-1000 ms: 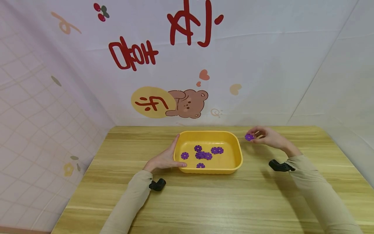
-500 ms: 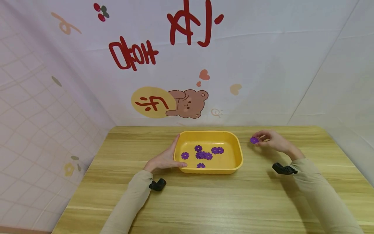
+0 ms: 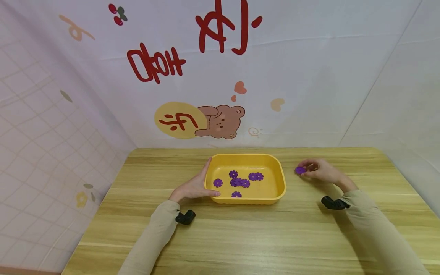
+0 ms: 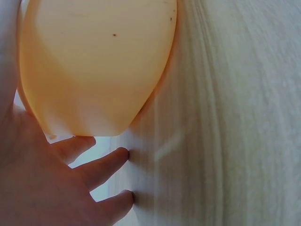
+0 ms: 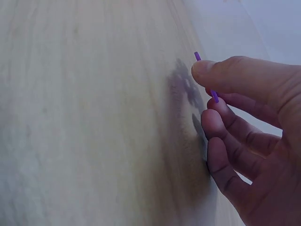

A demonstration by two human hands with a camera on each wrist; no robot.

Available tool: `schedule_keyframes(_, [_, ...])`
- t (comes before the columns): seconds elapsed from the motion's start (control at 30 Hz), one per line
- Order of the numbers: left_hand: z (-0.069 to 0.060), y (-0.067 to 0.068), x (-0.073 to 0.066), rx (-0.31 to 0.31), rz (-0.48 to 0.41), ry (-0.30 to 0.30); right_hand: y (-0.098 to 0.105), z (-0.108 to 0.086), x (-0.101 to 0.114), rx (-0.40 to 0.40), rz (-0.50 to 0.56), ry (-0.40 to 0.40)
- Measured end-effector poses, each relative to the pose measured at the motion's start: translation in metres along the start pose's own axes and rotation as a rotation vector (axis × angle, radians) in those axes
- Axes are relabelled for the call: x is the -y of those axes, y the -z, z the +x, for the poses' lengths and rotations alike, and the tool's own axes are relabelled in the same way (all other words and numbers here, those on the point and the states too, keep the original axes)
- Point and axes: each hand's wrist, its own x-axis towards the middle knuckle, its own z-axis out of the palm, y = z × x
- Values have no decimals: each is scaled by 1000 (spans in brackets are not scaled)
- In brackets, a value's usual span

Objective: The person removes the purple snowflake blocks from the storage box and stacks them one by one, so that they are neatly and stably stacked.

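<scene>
Right fingers [image 5: 214, 125] pinch purple disc [image 3: 299, 171], right of frame; probably light, stiff, best rim-held. Left fingers [image 4: 106, 167] grip yellow tray [image 3: 251, 201].

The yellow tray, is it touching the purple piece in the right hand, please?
Apart: the head view shows bare table between the yellow tray and the purple piece in the right hand.
</scene>
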Motion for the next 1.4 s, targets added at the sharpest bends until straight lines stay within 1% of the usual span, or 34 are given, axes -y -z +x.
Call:
schedule_keyframes(0.23, [0,-1,3,-8,14,-6,2,-3,-2,-7,13,-32])
schedule_keyframes(0.4, [0,0,3,-7,5,-1,2,-4,-3,-19,15,-44])
schedule_keyframes(0.63, [0,0,3,-8,8,-8,1,-4,-5,-23,35,-53])
schedule_keyframes(0.93, [0,-1,2,-12,24,17,0,-6,-8,-46,69,-48])
schedule_keyframes(1.13, [-1,-1,2,-12,26,29,1,-5,-3,-64,47,-69])
schedule_keyframes(1.4, [-1,0,1,-11,22,24,2,2,12,-78,64,-39])
